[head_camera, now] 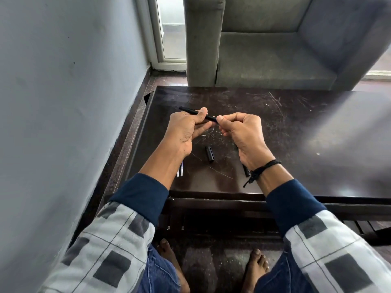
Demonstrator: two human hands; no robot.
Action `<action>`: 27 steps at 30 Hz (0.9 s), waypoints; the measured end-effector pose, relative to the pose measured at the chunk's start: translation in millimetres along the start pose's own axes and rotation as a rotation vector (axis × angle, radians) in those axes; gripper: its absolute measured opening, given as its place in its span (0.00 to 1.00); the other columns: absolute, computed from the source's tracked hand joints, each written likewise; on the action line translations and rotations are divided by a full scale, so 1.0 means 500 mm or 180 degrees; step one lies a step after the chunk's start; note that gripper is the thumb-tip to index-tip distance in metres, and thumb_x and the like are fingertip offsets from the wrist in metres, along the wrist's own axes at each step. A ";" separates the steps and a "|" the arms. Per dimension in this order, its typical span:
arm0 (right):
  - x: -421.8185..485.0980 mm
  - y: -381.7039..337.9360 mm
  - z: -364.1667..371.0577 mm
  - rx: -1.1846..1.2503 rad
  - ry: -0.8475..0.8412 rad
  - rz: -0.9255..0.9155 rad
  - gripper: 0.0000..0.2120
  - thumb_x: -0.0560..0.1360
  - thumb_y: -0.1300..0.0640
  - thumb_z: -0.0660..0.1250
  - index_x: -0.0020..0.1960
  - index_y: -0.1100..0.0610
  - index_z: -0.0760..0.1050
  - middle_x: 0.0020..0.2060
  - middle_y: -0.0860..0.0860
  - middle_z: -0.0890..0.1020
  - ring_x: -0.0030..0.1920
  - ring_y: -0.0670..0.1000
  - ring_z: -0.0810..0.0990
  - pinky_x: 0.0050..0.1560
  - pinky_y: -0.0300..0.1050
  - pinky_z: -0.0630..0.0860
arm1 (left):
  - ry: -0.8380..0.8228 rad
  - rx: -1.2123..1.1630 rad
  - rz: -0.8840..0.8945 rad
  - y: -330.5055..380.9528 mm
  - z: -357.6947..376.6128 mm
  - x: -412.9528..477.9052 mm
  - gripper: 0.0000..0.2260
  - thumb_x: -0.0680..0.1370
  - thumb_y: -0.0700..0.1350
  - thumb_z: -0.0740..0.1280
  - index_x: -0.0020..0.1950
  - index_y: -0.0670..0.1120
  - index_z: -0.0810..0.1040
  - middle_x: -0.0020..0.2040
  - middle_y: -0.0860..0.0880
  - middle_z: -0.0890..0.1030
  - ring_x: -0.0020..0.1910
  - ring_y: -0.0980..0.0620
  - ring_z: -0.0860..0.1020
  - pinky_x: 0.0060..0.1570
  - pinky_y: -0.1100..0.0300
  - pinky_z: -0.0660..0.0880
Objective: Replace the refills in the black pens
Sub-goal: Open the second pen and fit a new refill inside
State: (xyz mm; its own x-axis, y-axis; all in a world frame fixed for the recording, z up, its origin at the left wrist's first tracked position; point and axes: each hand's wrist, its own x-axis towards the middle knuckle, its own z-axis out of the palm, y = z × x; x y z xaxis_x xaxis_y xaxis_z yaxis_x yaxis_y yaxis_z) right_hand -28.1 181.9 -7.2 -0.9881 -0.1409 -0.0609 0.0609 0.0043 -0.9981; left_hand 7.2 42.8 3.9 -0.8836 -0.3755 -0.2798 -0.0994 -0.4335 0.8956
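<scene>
A: 1 black pen [189, 111] is up in the air, just above the dark table [296, 134], between 2 hands and tilted slightly down to the right.

B: Slim, matte, plain black all along. The left hand [186, 130] grips it, thumb pressed on top and fingers curled beneath, and the left end pokes out free.

A: The right hand [243, 132] pinches the other end between thumb and curled fingers. That end is swallowed by the fingertips, so I can't tell what it looks like.

B: Down on the table, below the hands: 1 short black cap [209, 153], lying on its side, apart from the pen.

A: To its left, 2 thin refills [181, 171] lie side by side, pale with a bluish tint. Their far ends vanish under the left forearm.

B: 1 more dark piece [246, 171] peeks out just beside the right wrist. It's mostly covered, too hidden to name.

A: 1 black cord band [265, 167] circles that wrist.

B: The tabletop is scratched. Beyond it stands 1 grey armchair [264, 51], cut off at the top, and there's a grey wall [63, 81] on the left.

A: 2 bare feet [256, 267] show at the bottom edge.
</scene>
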 end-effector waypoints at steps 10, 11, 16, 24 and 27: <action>0.008 0.002 -0.008 0.0087 -0.0093 0.0193 0.09 0.78 0.58 0.73 0.42 0.62 0.83 0.34 0.55 0.83 0.33 0.46 0.80 0.36 0.36 0.78 | -0.0020 -0.0013 0.0006 0.012 0.001 -0.006 0.03 0.79 0.34 0.68 0.48 0.34 0.78 0.42 0.38 0.83 0.37 0.44 0.85 0.43 0.60 0.83; 0.009 0.002 -0.008 0.0069 -0.0067 0.0174 0.08 0.77 0.59 0.74 0.42 0.62 0.82 0.33 0.55 0.83 0.33 0.46 0.80 0.36 0.36 0.78 | -0.0026 -0.0007 0.0009 0.012 0.002 -0.007 0.03 0.79 0.34 0.68 0.48 0.34 0.78 0.42 0.37 0.83 0.38 0.43 0.85 0.43 0.60 0.83; 0.009 0.006 -0.005 0.0008 0.0018 0.0098 0.03 0.73 0.63 0.77 0.43 0.62 0.84 0.36 0.54 0.84 0.36 0.48 0.79 0.43 0.40 0.80 | -0.0008 -0.0033 -0.0011 0.013 0.000 -0.007 0.05 0.78 0.34 0.69 0.51 0.32 0.78 0.47 0.34 0.84 0.45 0.39 0.85 0.43 0.58 0.84; 0.004 0.000 -0.003 0.0013 -0.0153 0.0255 0.10 0.77 0.55 0.74 0.42 0.61 0.82 0.34 0.54 0.84 0.33 0.47 0.81 0.37 0.36 0.79 | -0.0023 -0.0032 -0.0021 0.011 -0.004 -0.004 0.03 0.79 0.35 0.69 0.49 0.34 0.78 0.44 0.37 0.84 0.42 0.42 0.86 0.42 0.59 0.84; 0.004 0.002 -0.004 -0.0057 -0.0122 0.0159 0.08 0.77 0.61 0.74 0.40 0.61 0.82 0.32 0.54 0.83 0.32 0.46 0.79 0.36 0.37 0.77 | -0.0072 -0.0029 -0.0044 0.009 -0.002 -0.004 0.04 0.79 0.35 0.68 0.51 0.34 0.78 0.43 0.37 0.84 0.39 0.44 0.86 0.43 0.58 0.84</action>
State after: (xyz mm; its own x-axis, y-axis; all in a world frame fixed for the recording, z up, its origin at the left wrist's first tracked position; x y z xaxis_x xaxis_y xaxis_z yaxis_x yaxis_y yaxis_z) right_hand -30.4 183.7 -8.3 -0.9778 -0.1779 -0.1109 0.1073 0.0299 -0.9938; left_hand 8.8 40.6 7.9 -0.8923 -0.3508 -0.2842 -0.1076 -0.4461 0.8885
